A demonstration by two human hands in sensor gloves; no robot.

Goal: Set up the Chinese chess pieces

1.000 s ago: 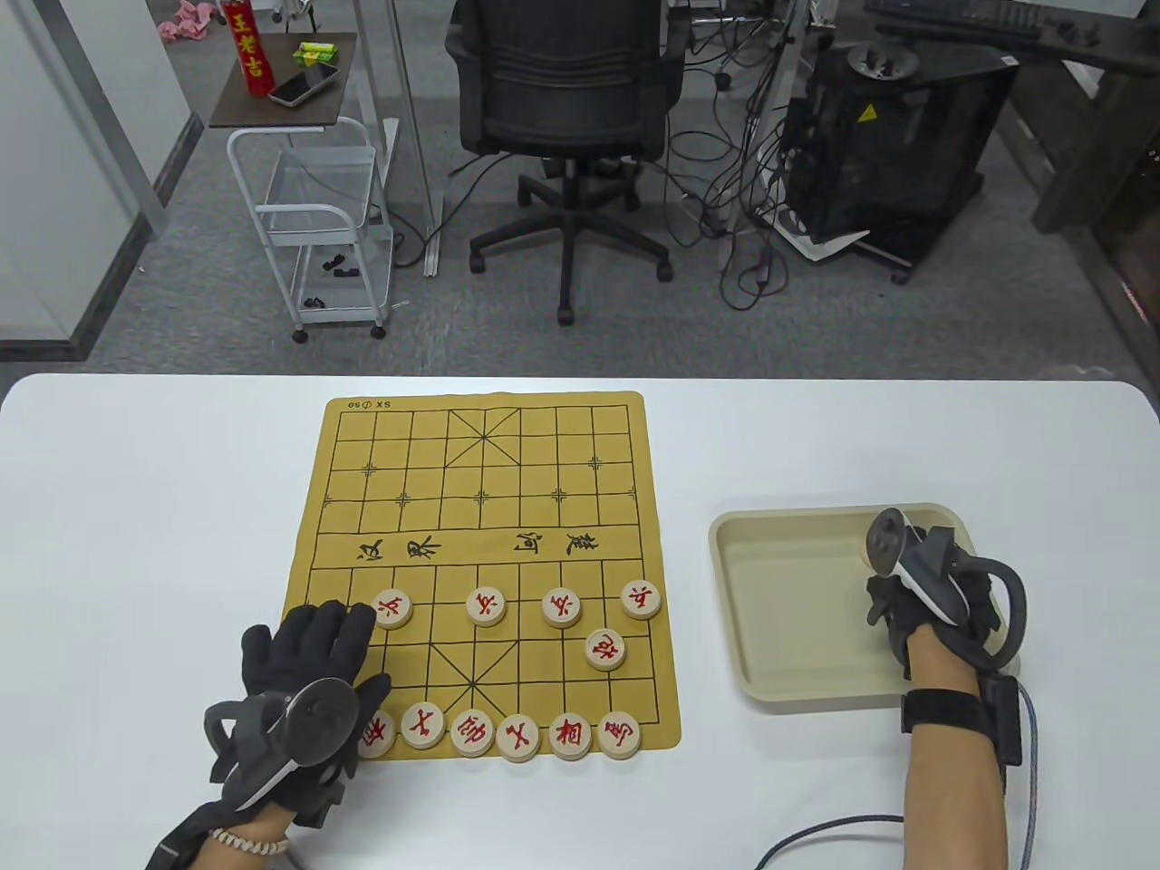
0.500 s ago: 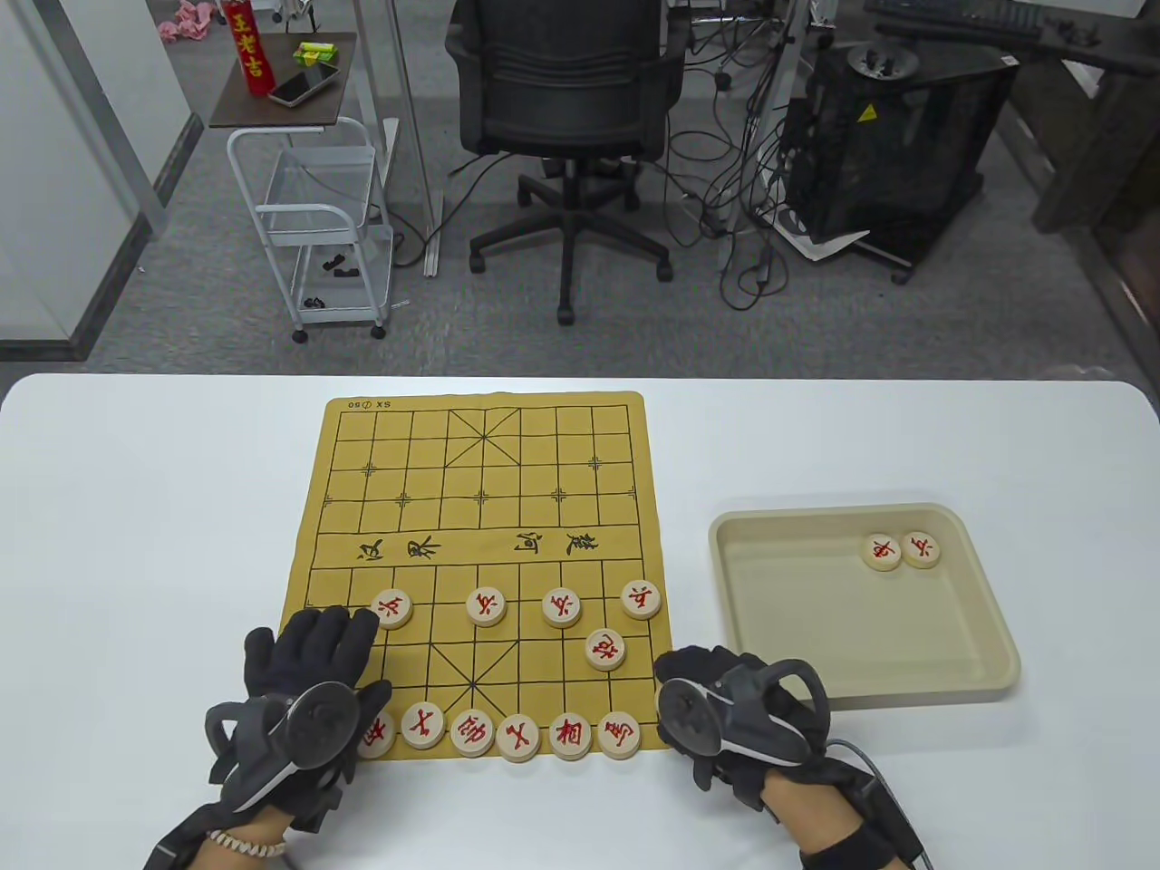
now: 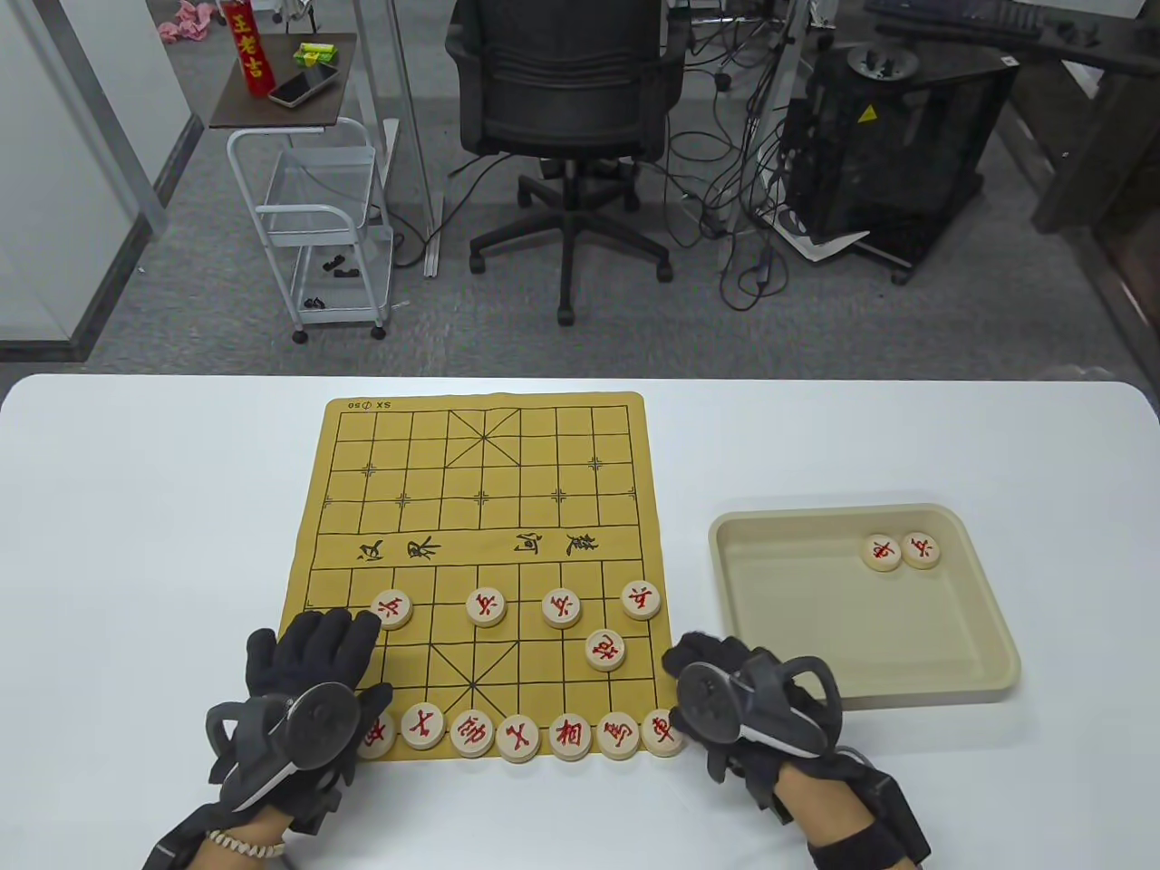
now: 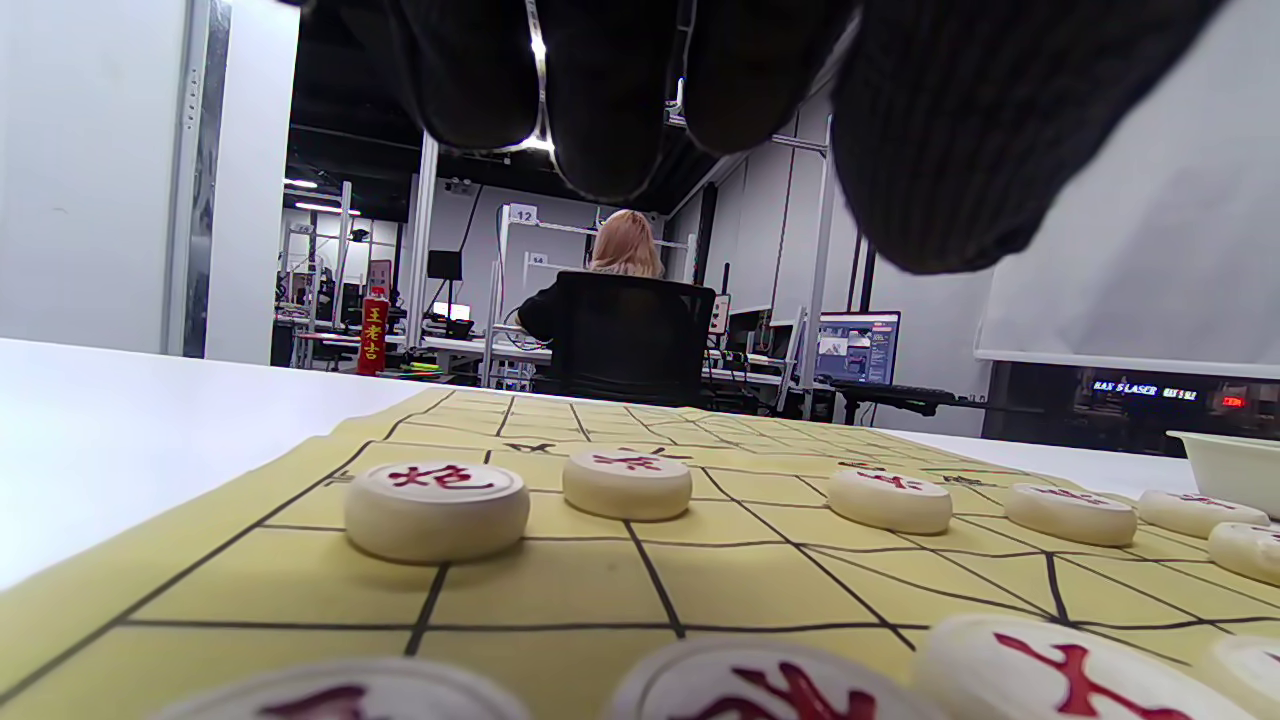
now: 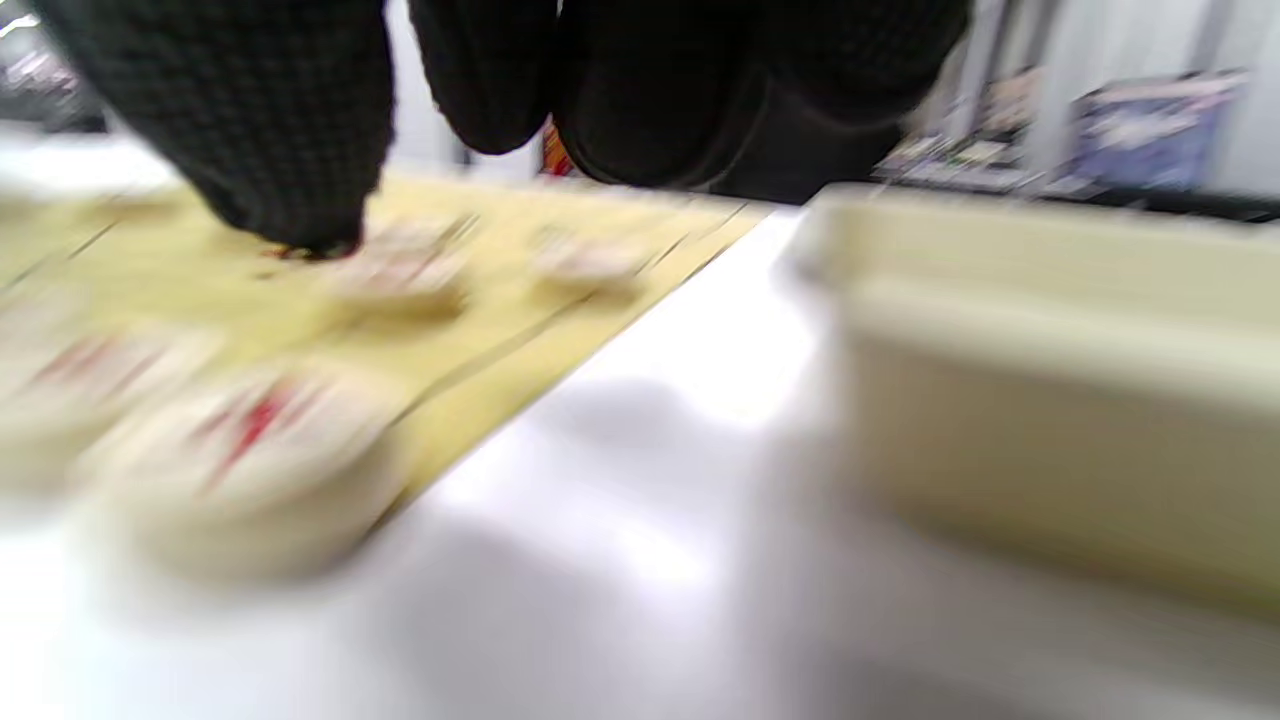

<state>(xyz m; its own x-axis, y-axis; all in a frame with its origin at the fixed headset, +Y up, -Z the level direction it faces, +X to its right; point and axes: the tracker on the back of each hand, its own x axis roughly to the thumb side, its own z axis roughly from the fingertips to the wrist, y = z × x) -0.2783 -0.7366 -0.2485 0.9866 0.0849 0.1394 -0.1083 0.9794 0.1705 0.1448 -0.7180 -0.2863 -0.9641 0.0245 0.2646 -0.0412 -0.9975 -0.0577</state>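
Observation:
The yellow chess board mat (image 3: pixel 480 544) lies mid-table. Several red-lettered round pieces form its near row (image 3: pixel 518 734); the rightmost piece (image 3: pixel 663 732) lies at the near right corner. Several soldier pieces (image 3: pixel 486 606) and a cannon (image 3: pixel 604 649) stand farther up. My right hand (image 3: pixel 693 657) hovers beside that corner, fingers loose and holding nothing; the blurred right wrist view shows the piece (image 5: pixel 250 470) lying free below my fingers (image 5: pixel 290 130). My left hand (image 3: pixel 317 634) rests flat on the mat's near left corner. The left wrist view shows a cannon piece (image 4: pixel 436 505) there.
A beige tray (image 3: pixel 988 671) stands right of the mat with two pieces (image 3: pixel 882 552) (image 3: pixel 921 549) in its far right corner. The mat's far half carries no pieces. An office chair (image 3: pixel 566 109) and a cart stand beyond the table.
My right hand left the tray, came to the mat's near right corner and let go of a piece, which now ends the near row. The left hand stayed put.

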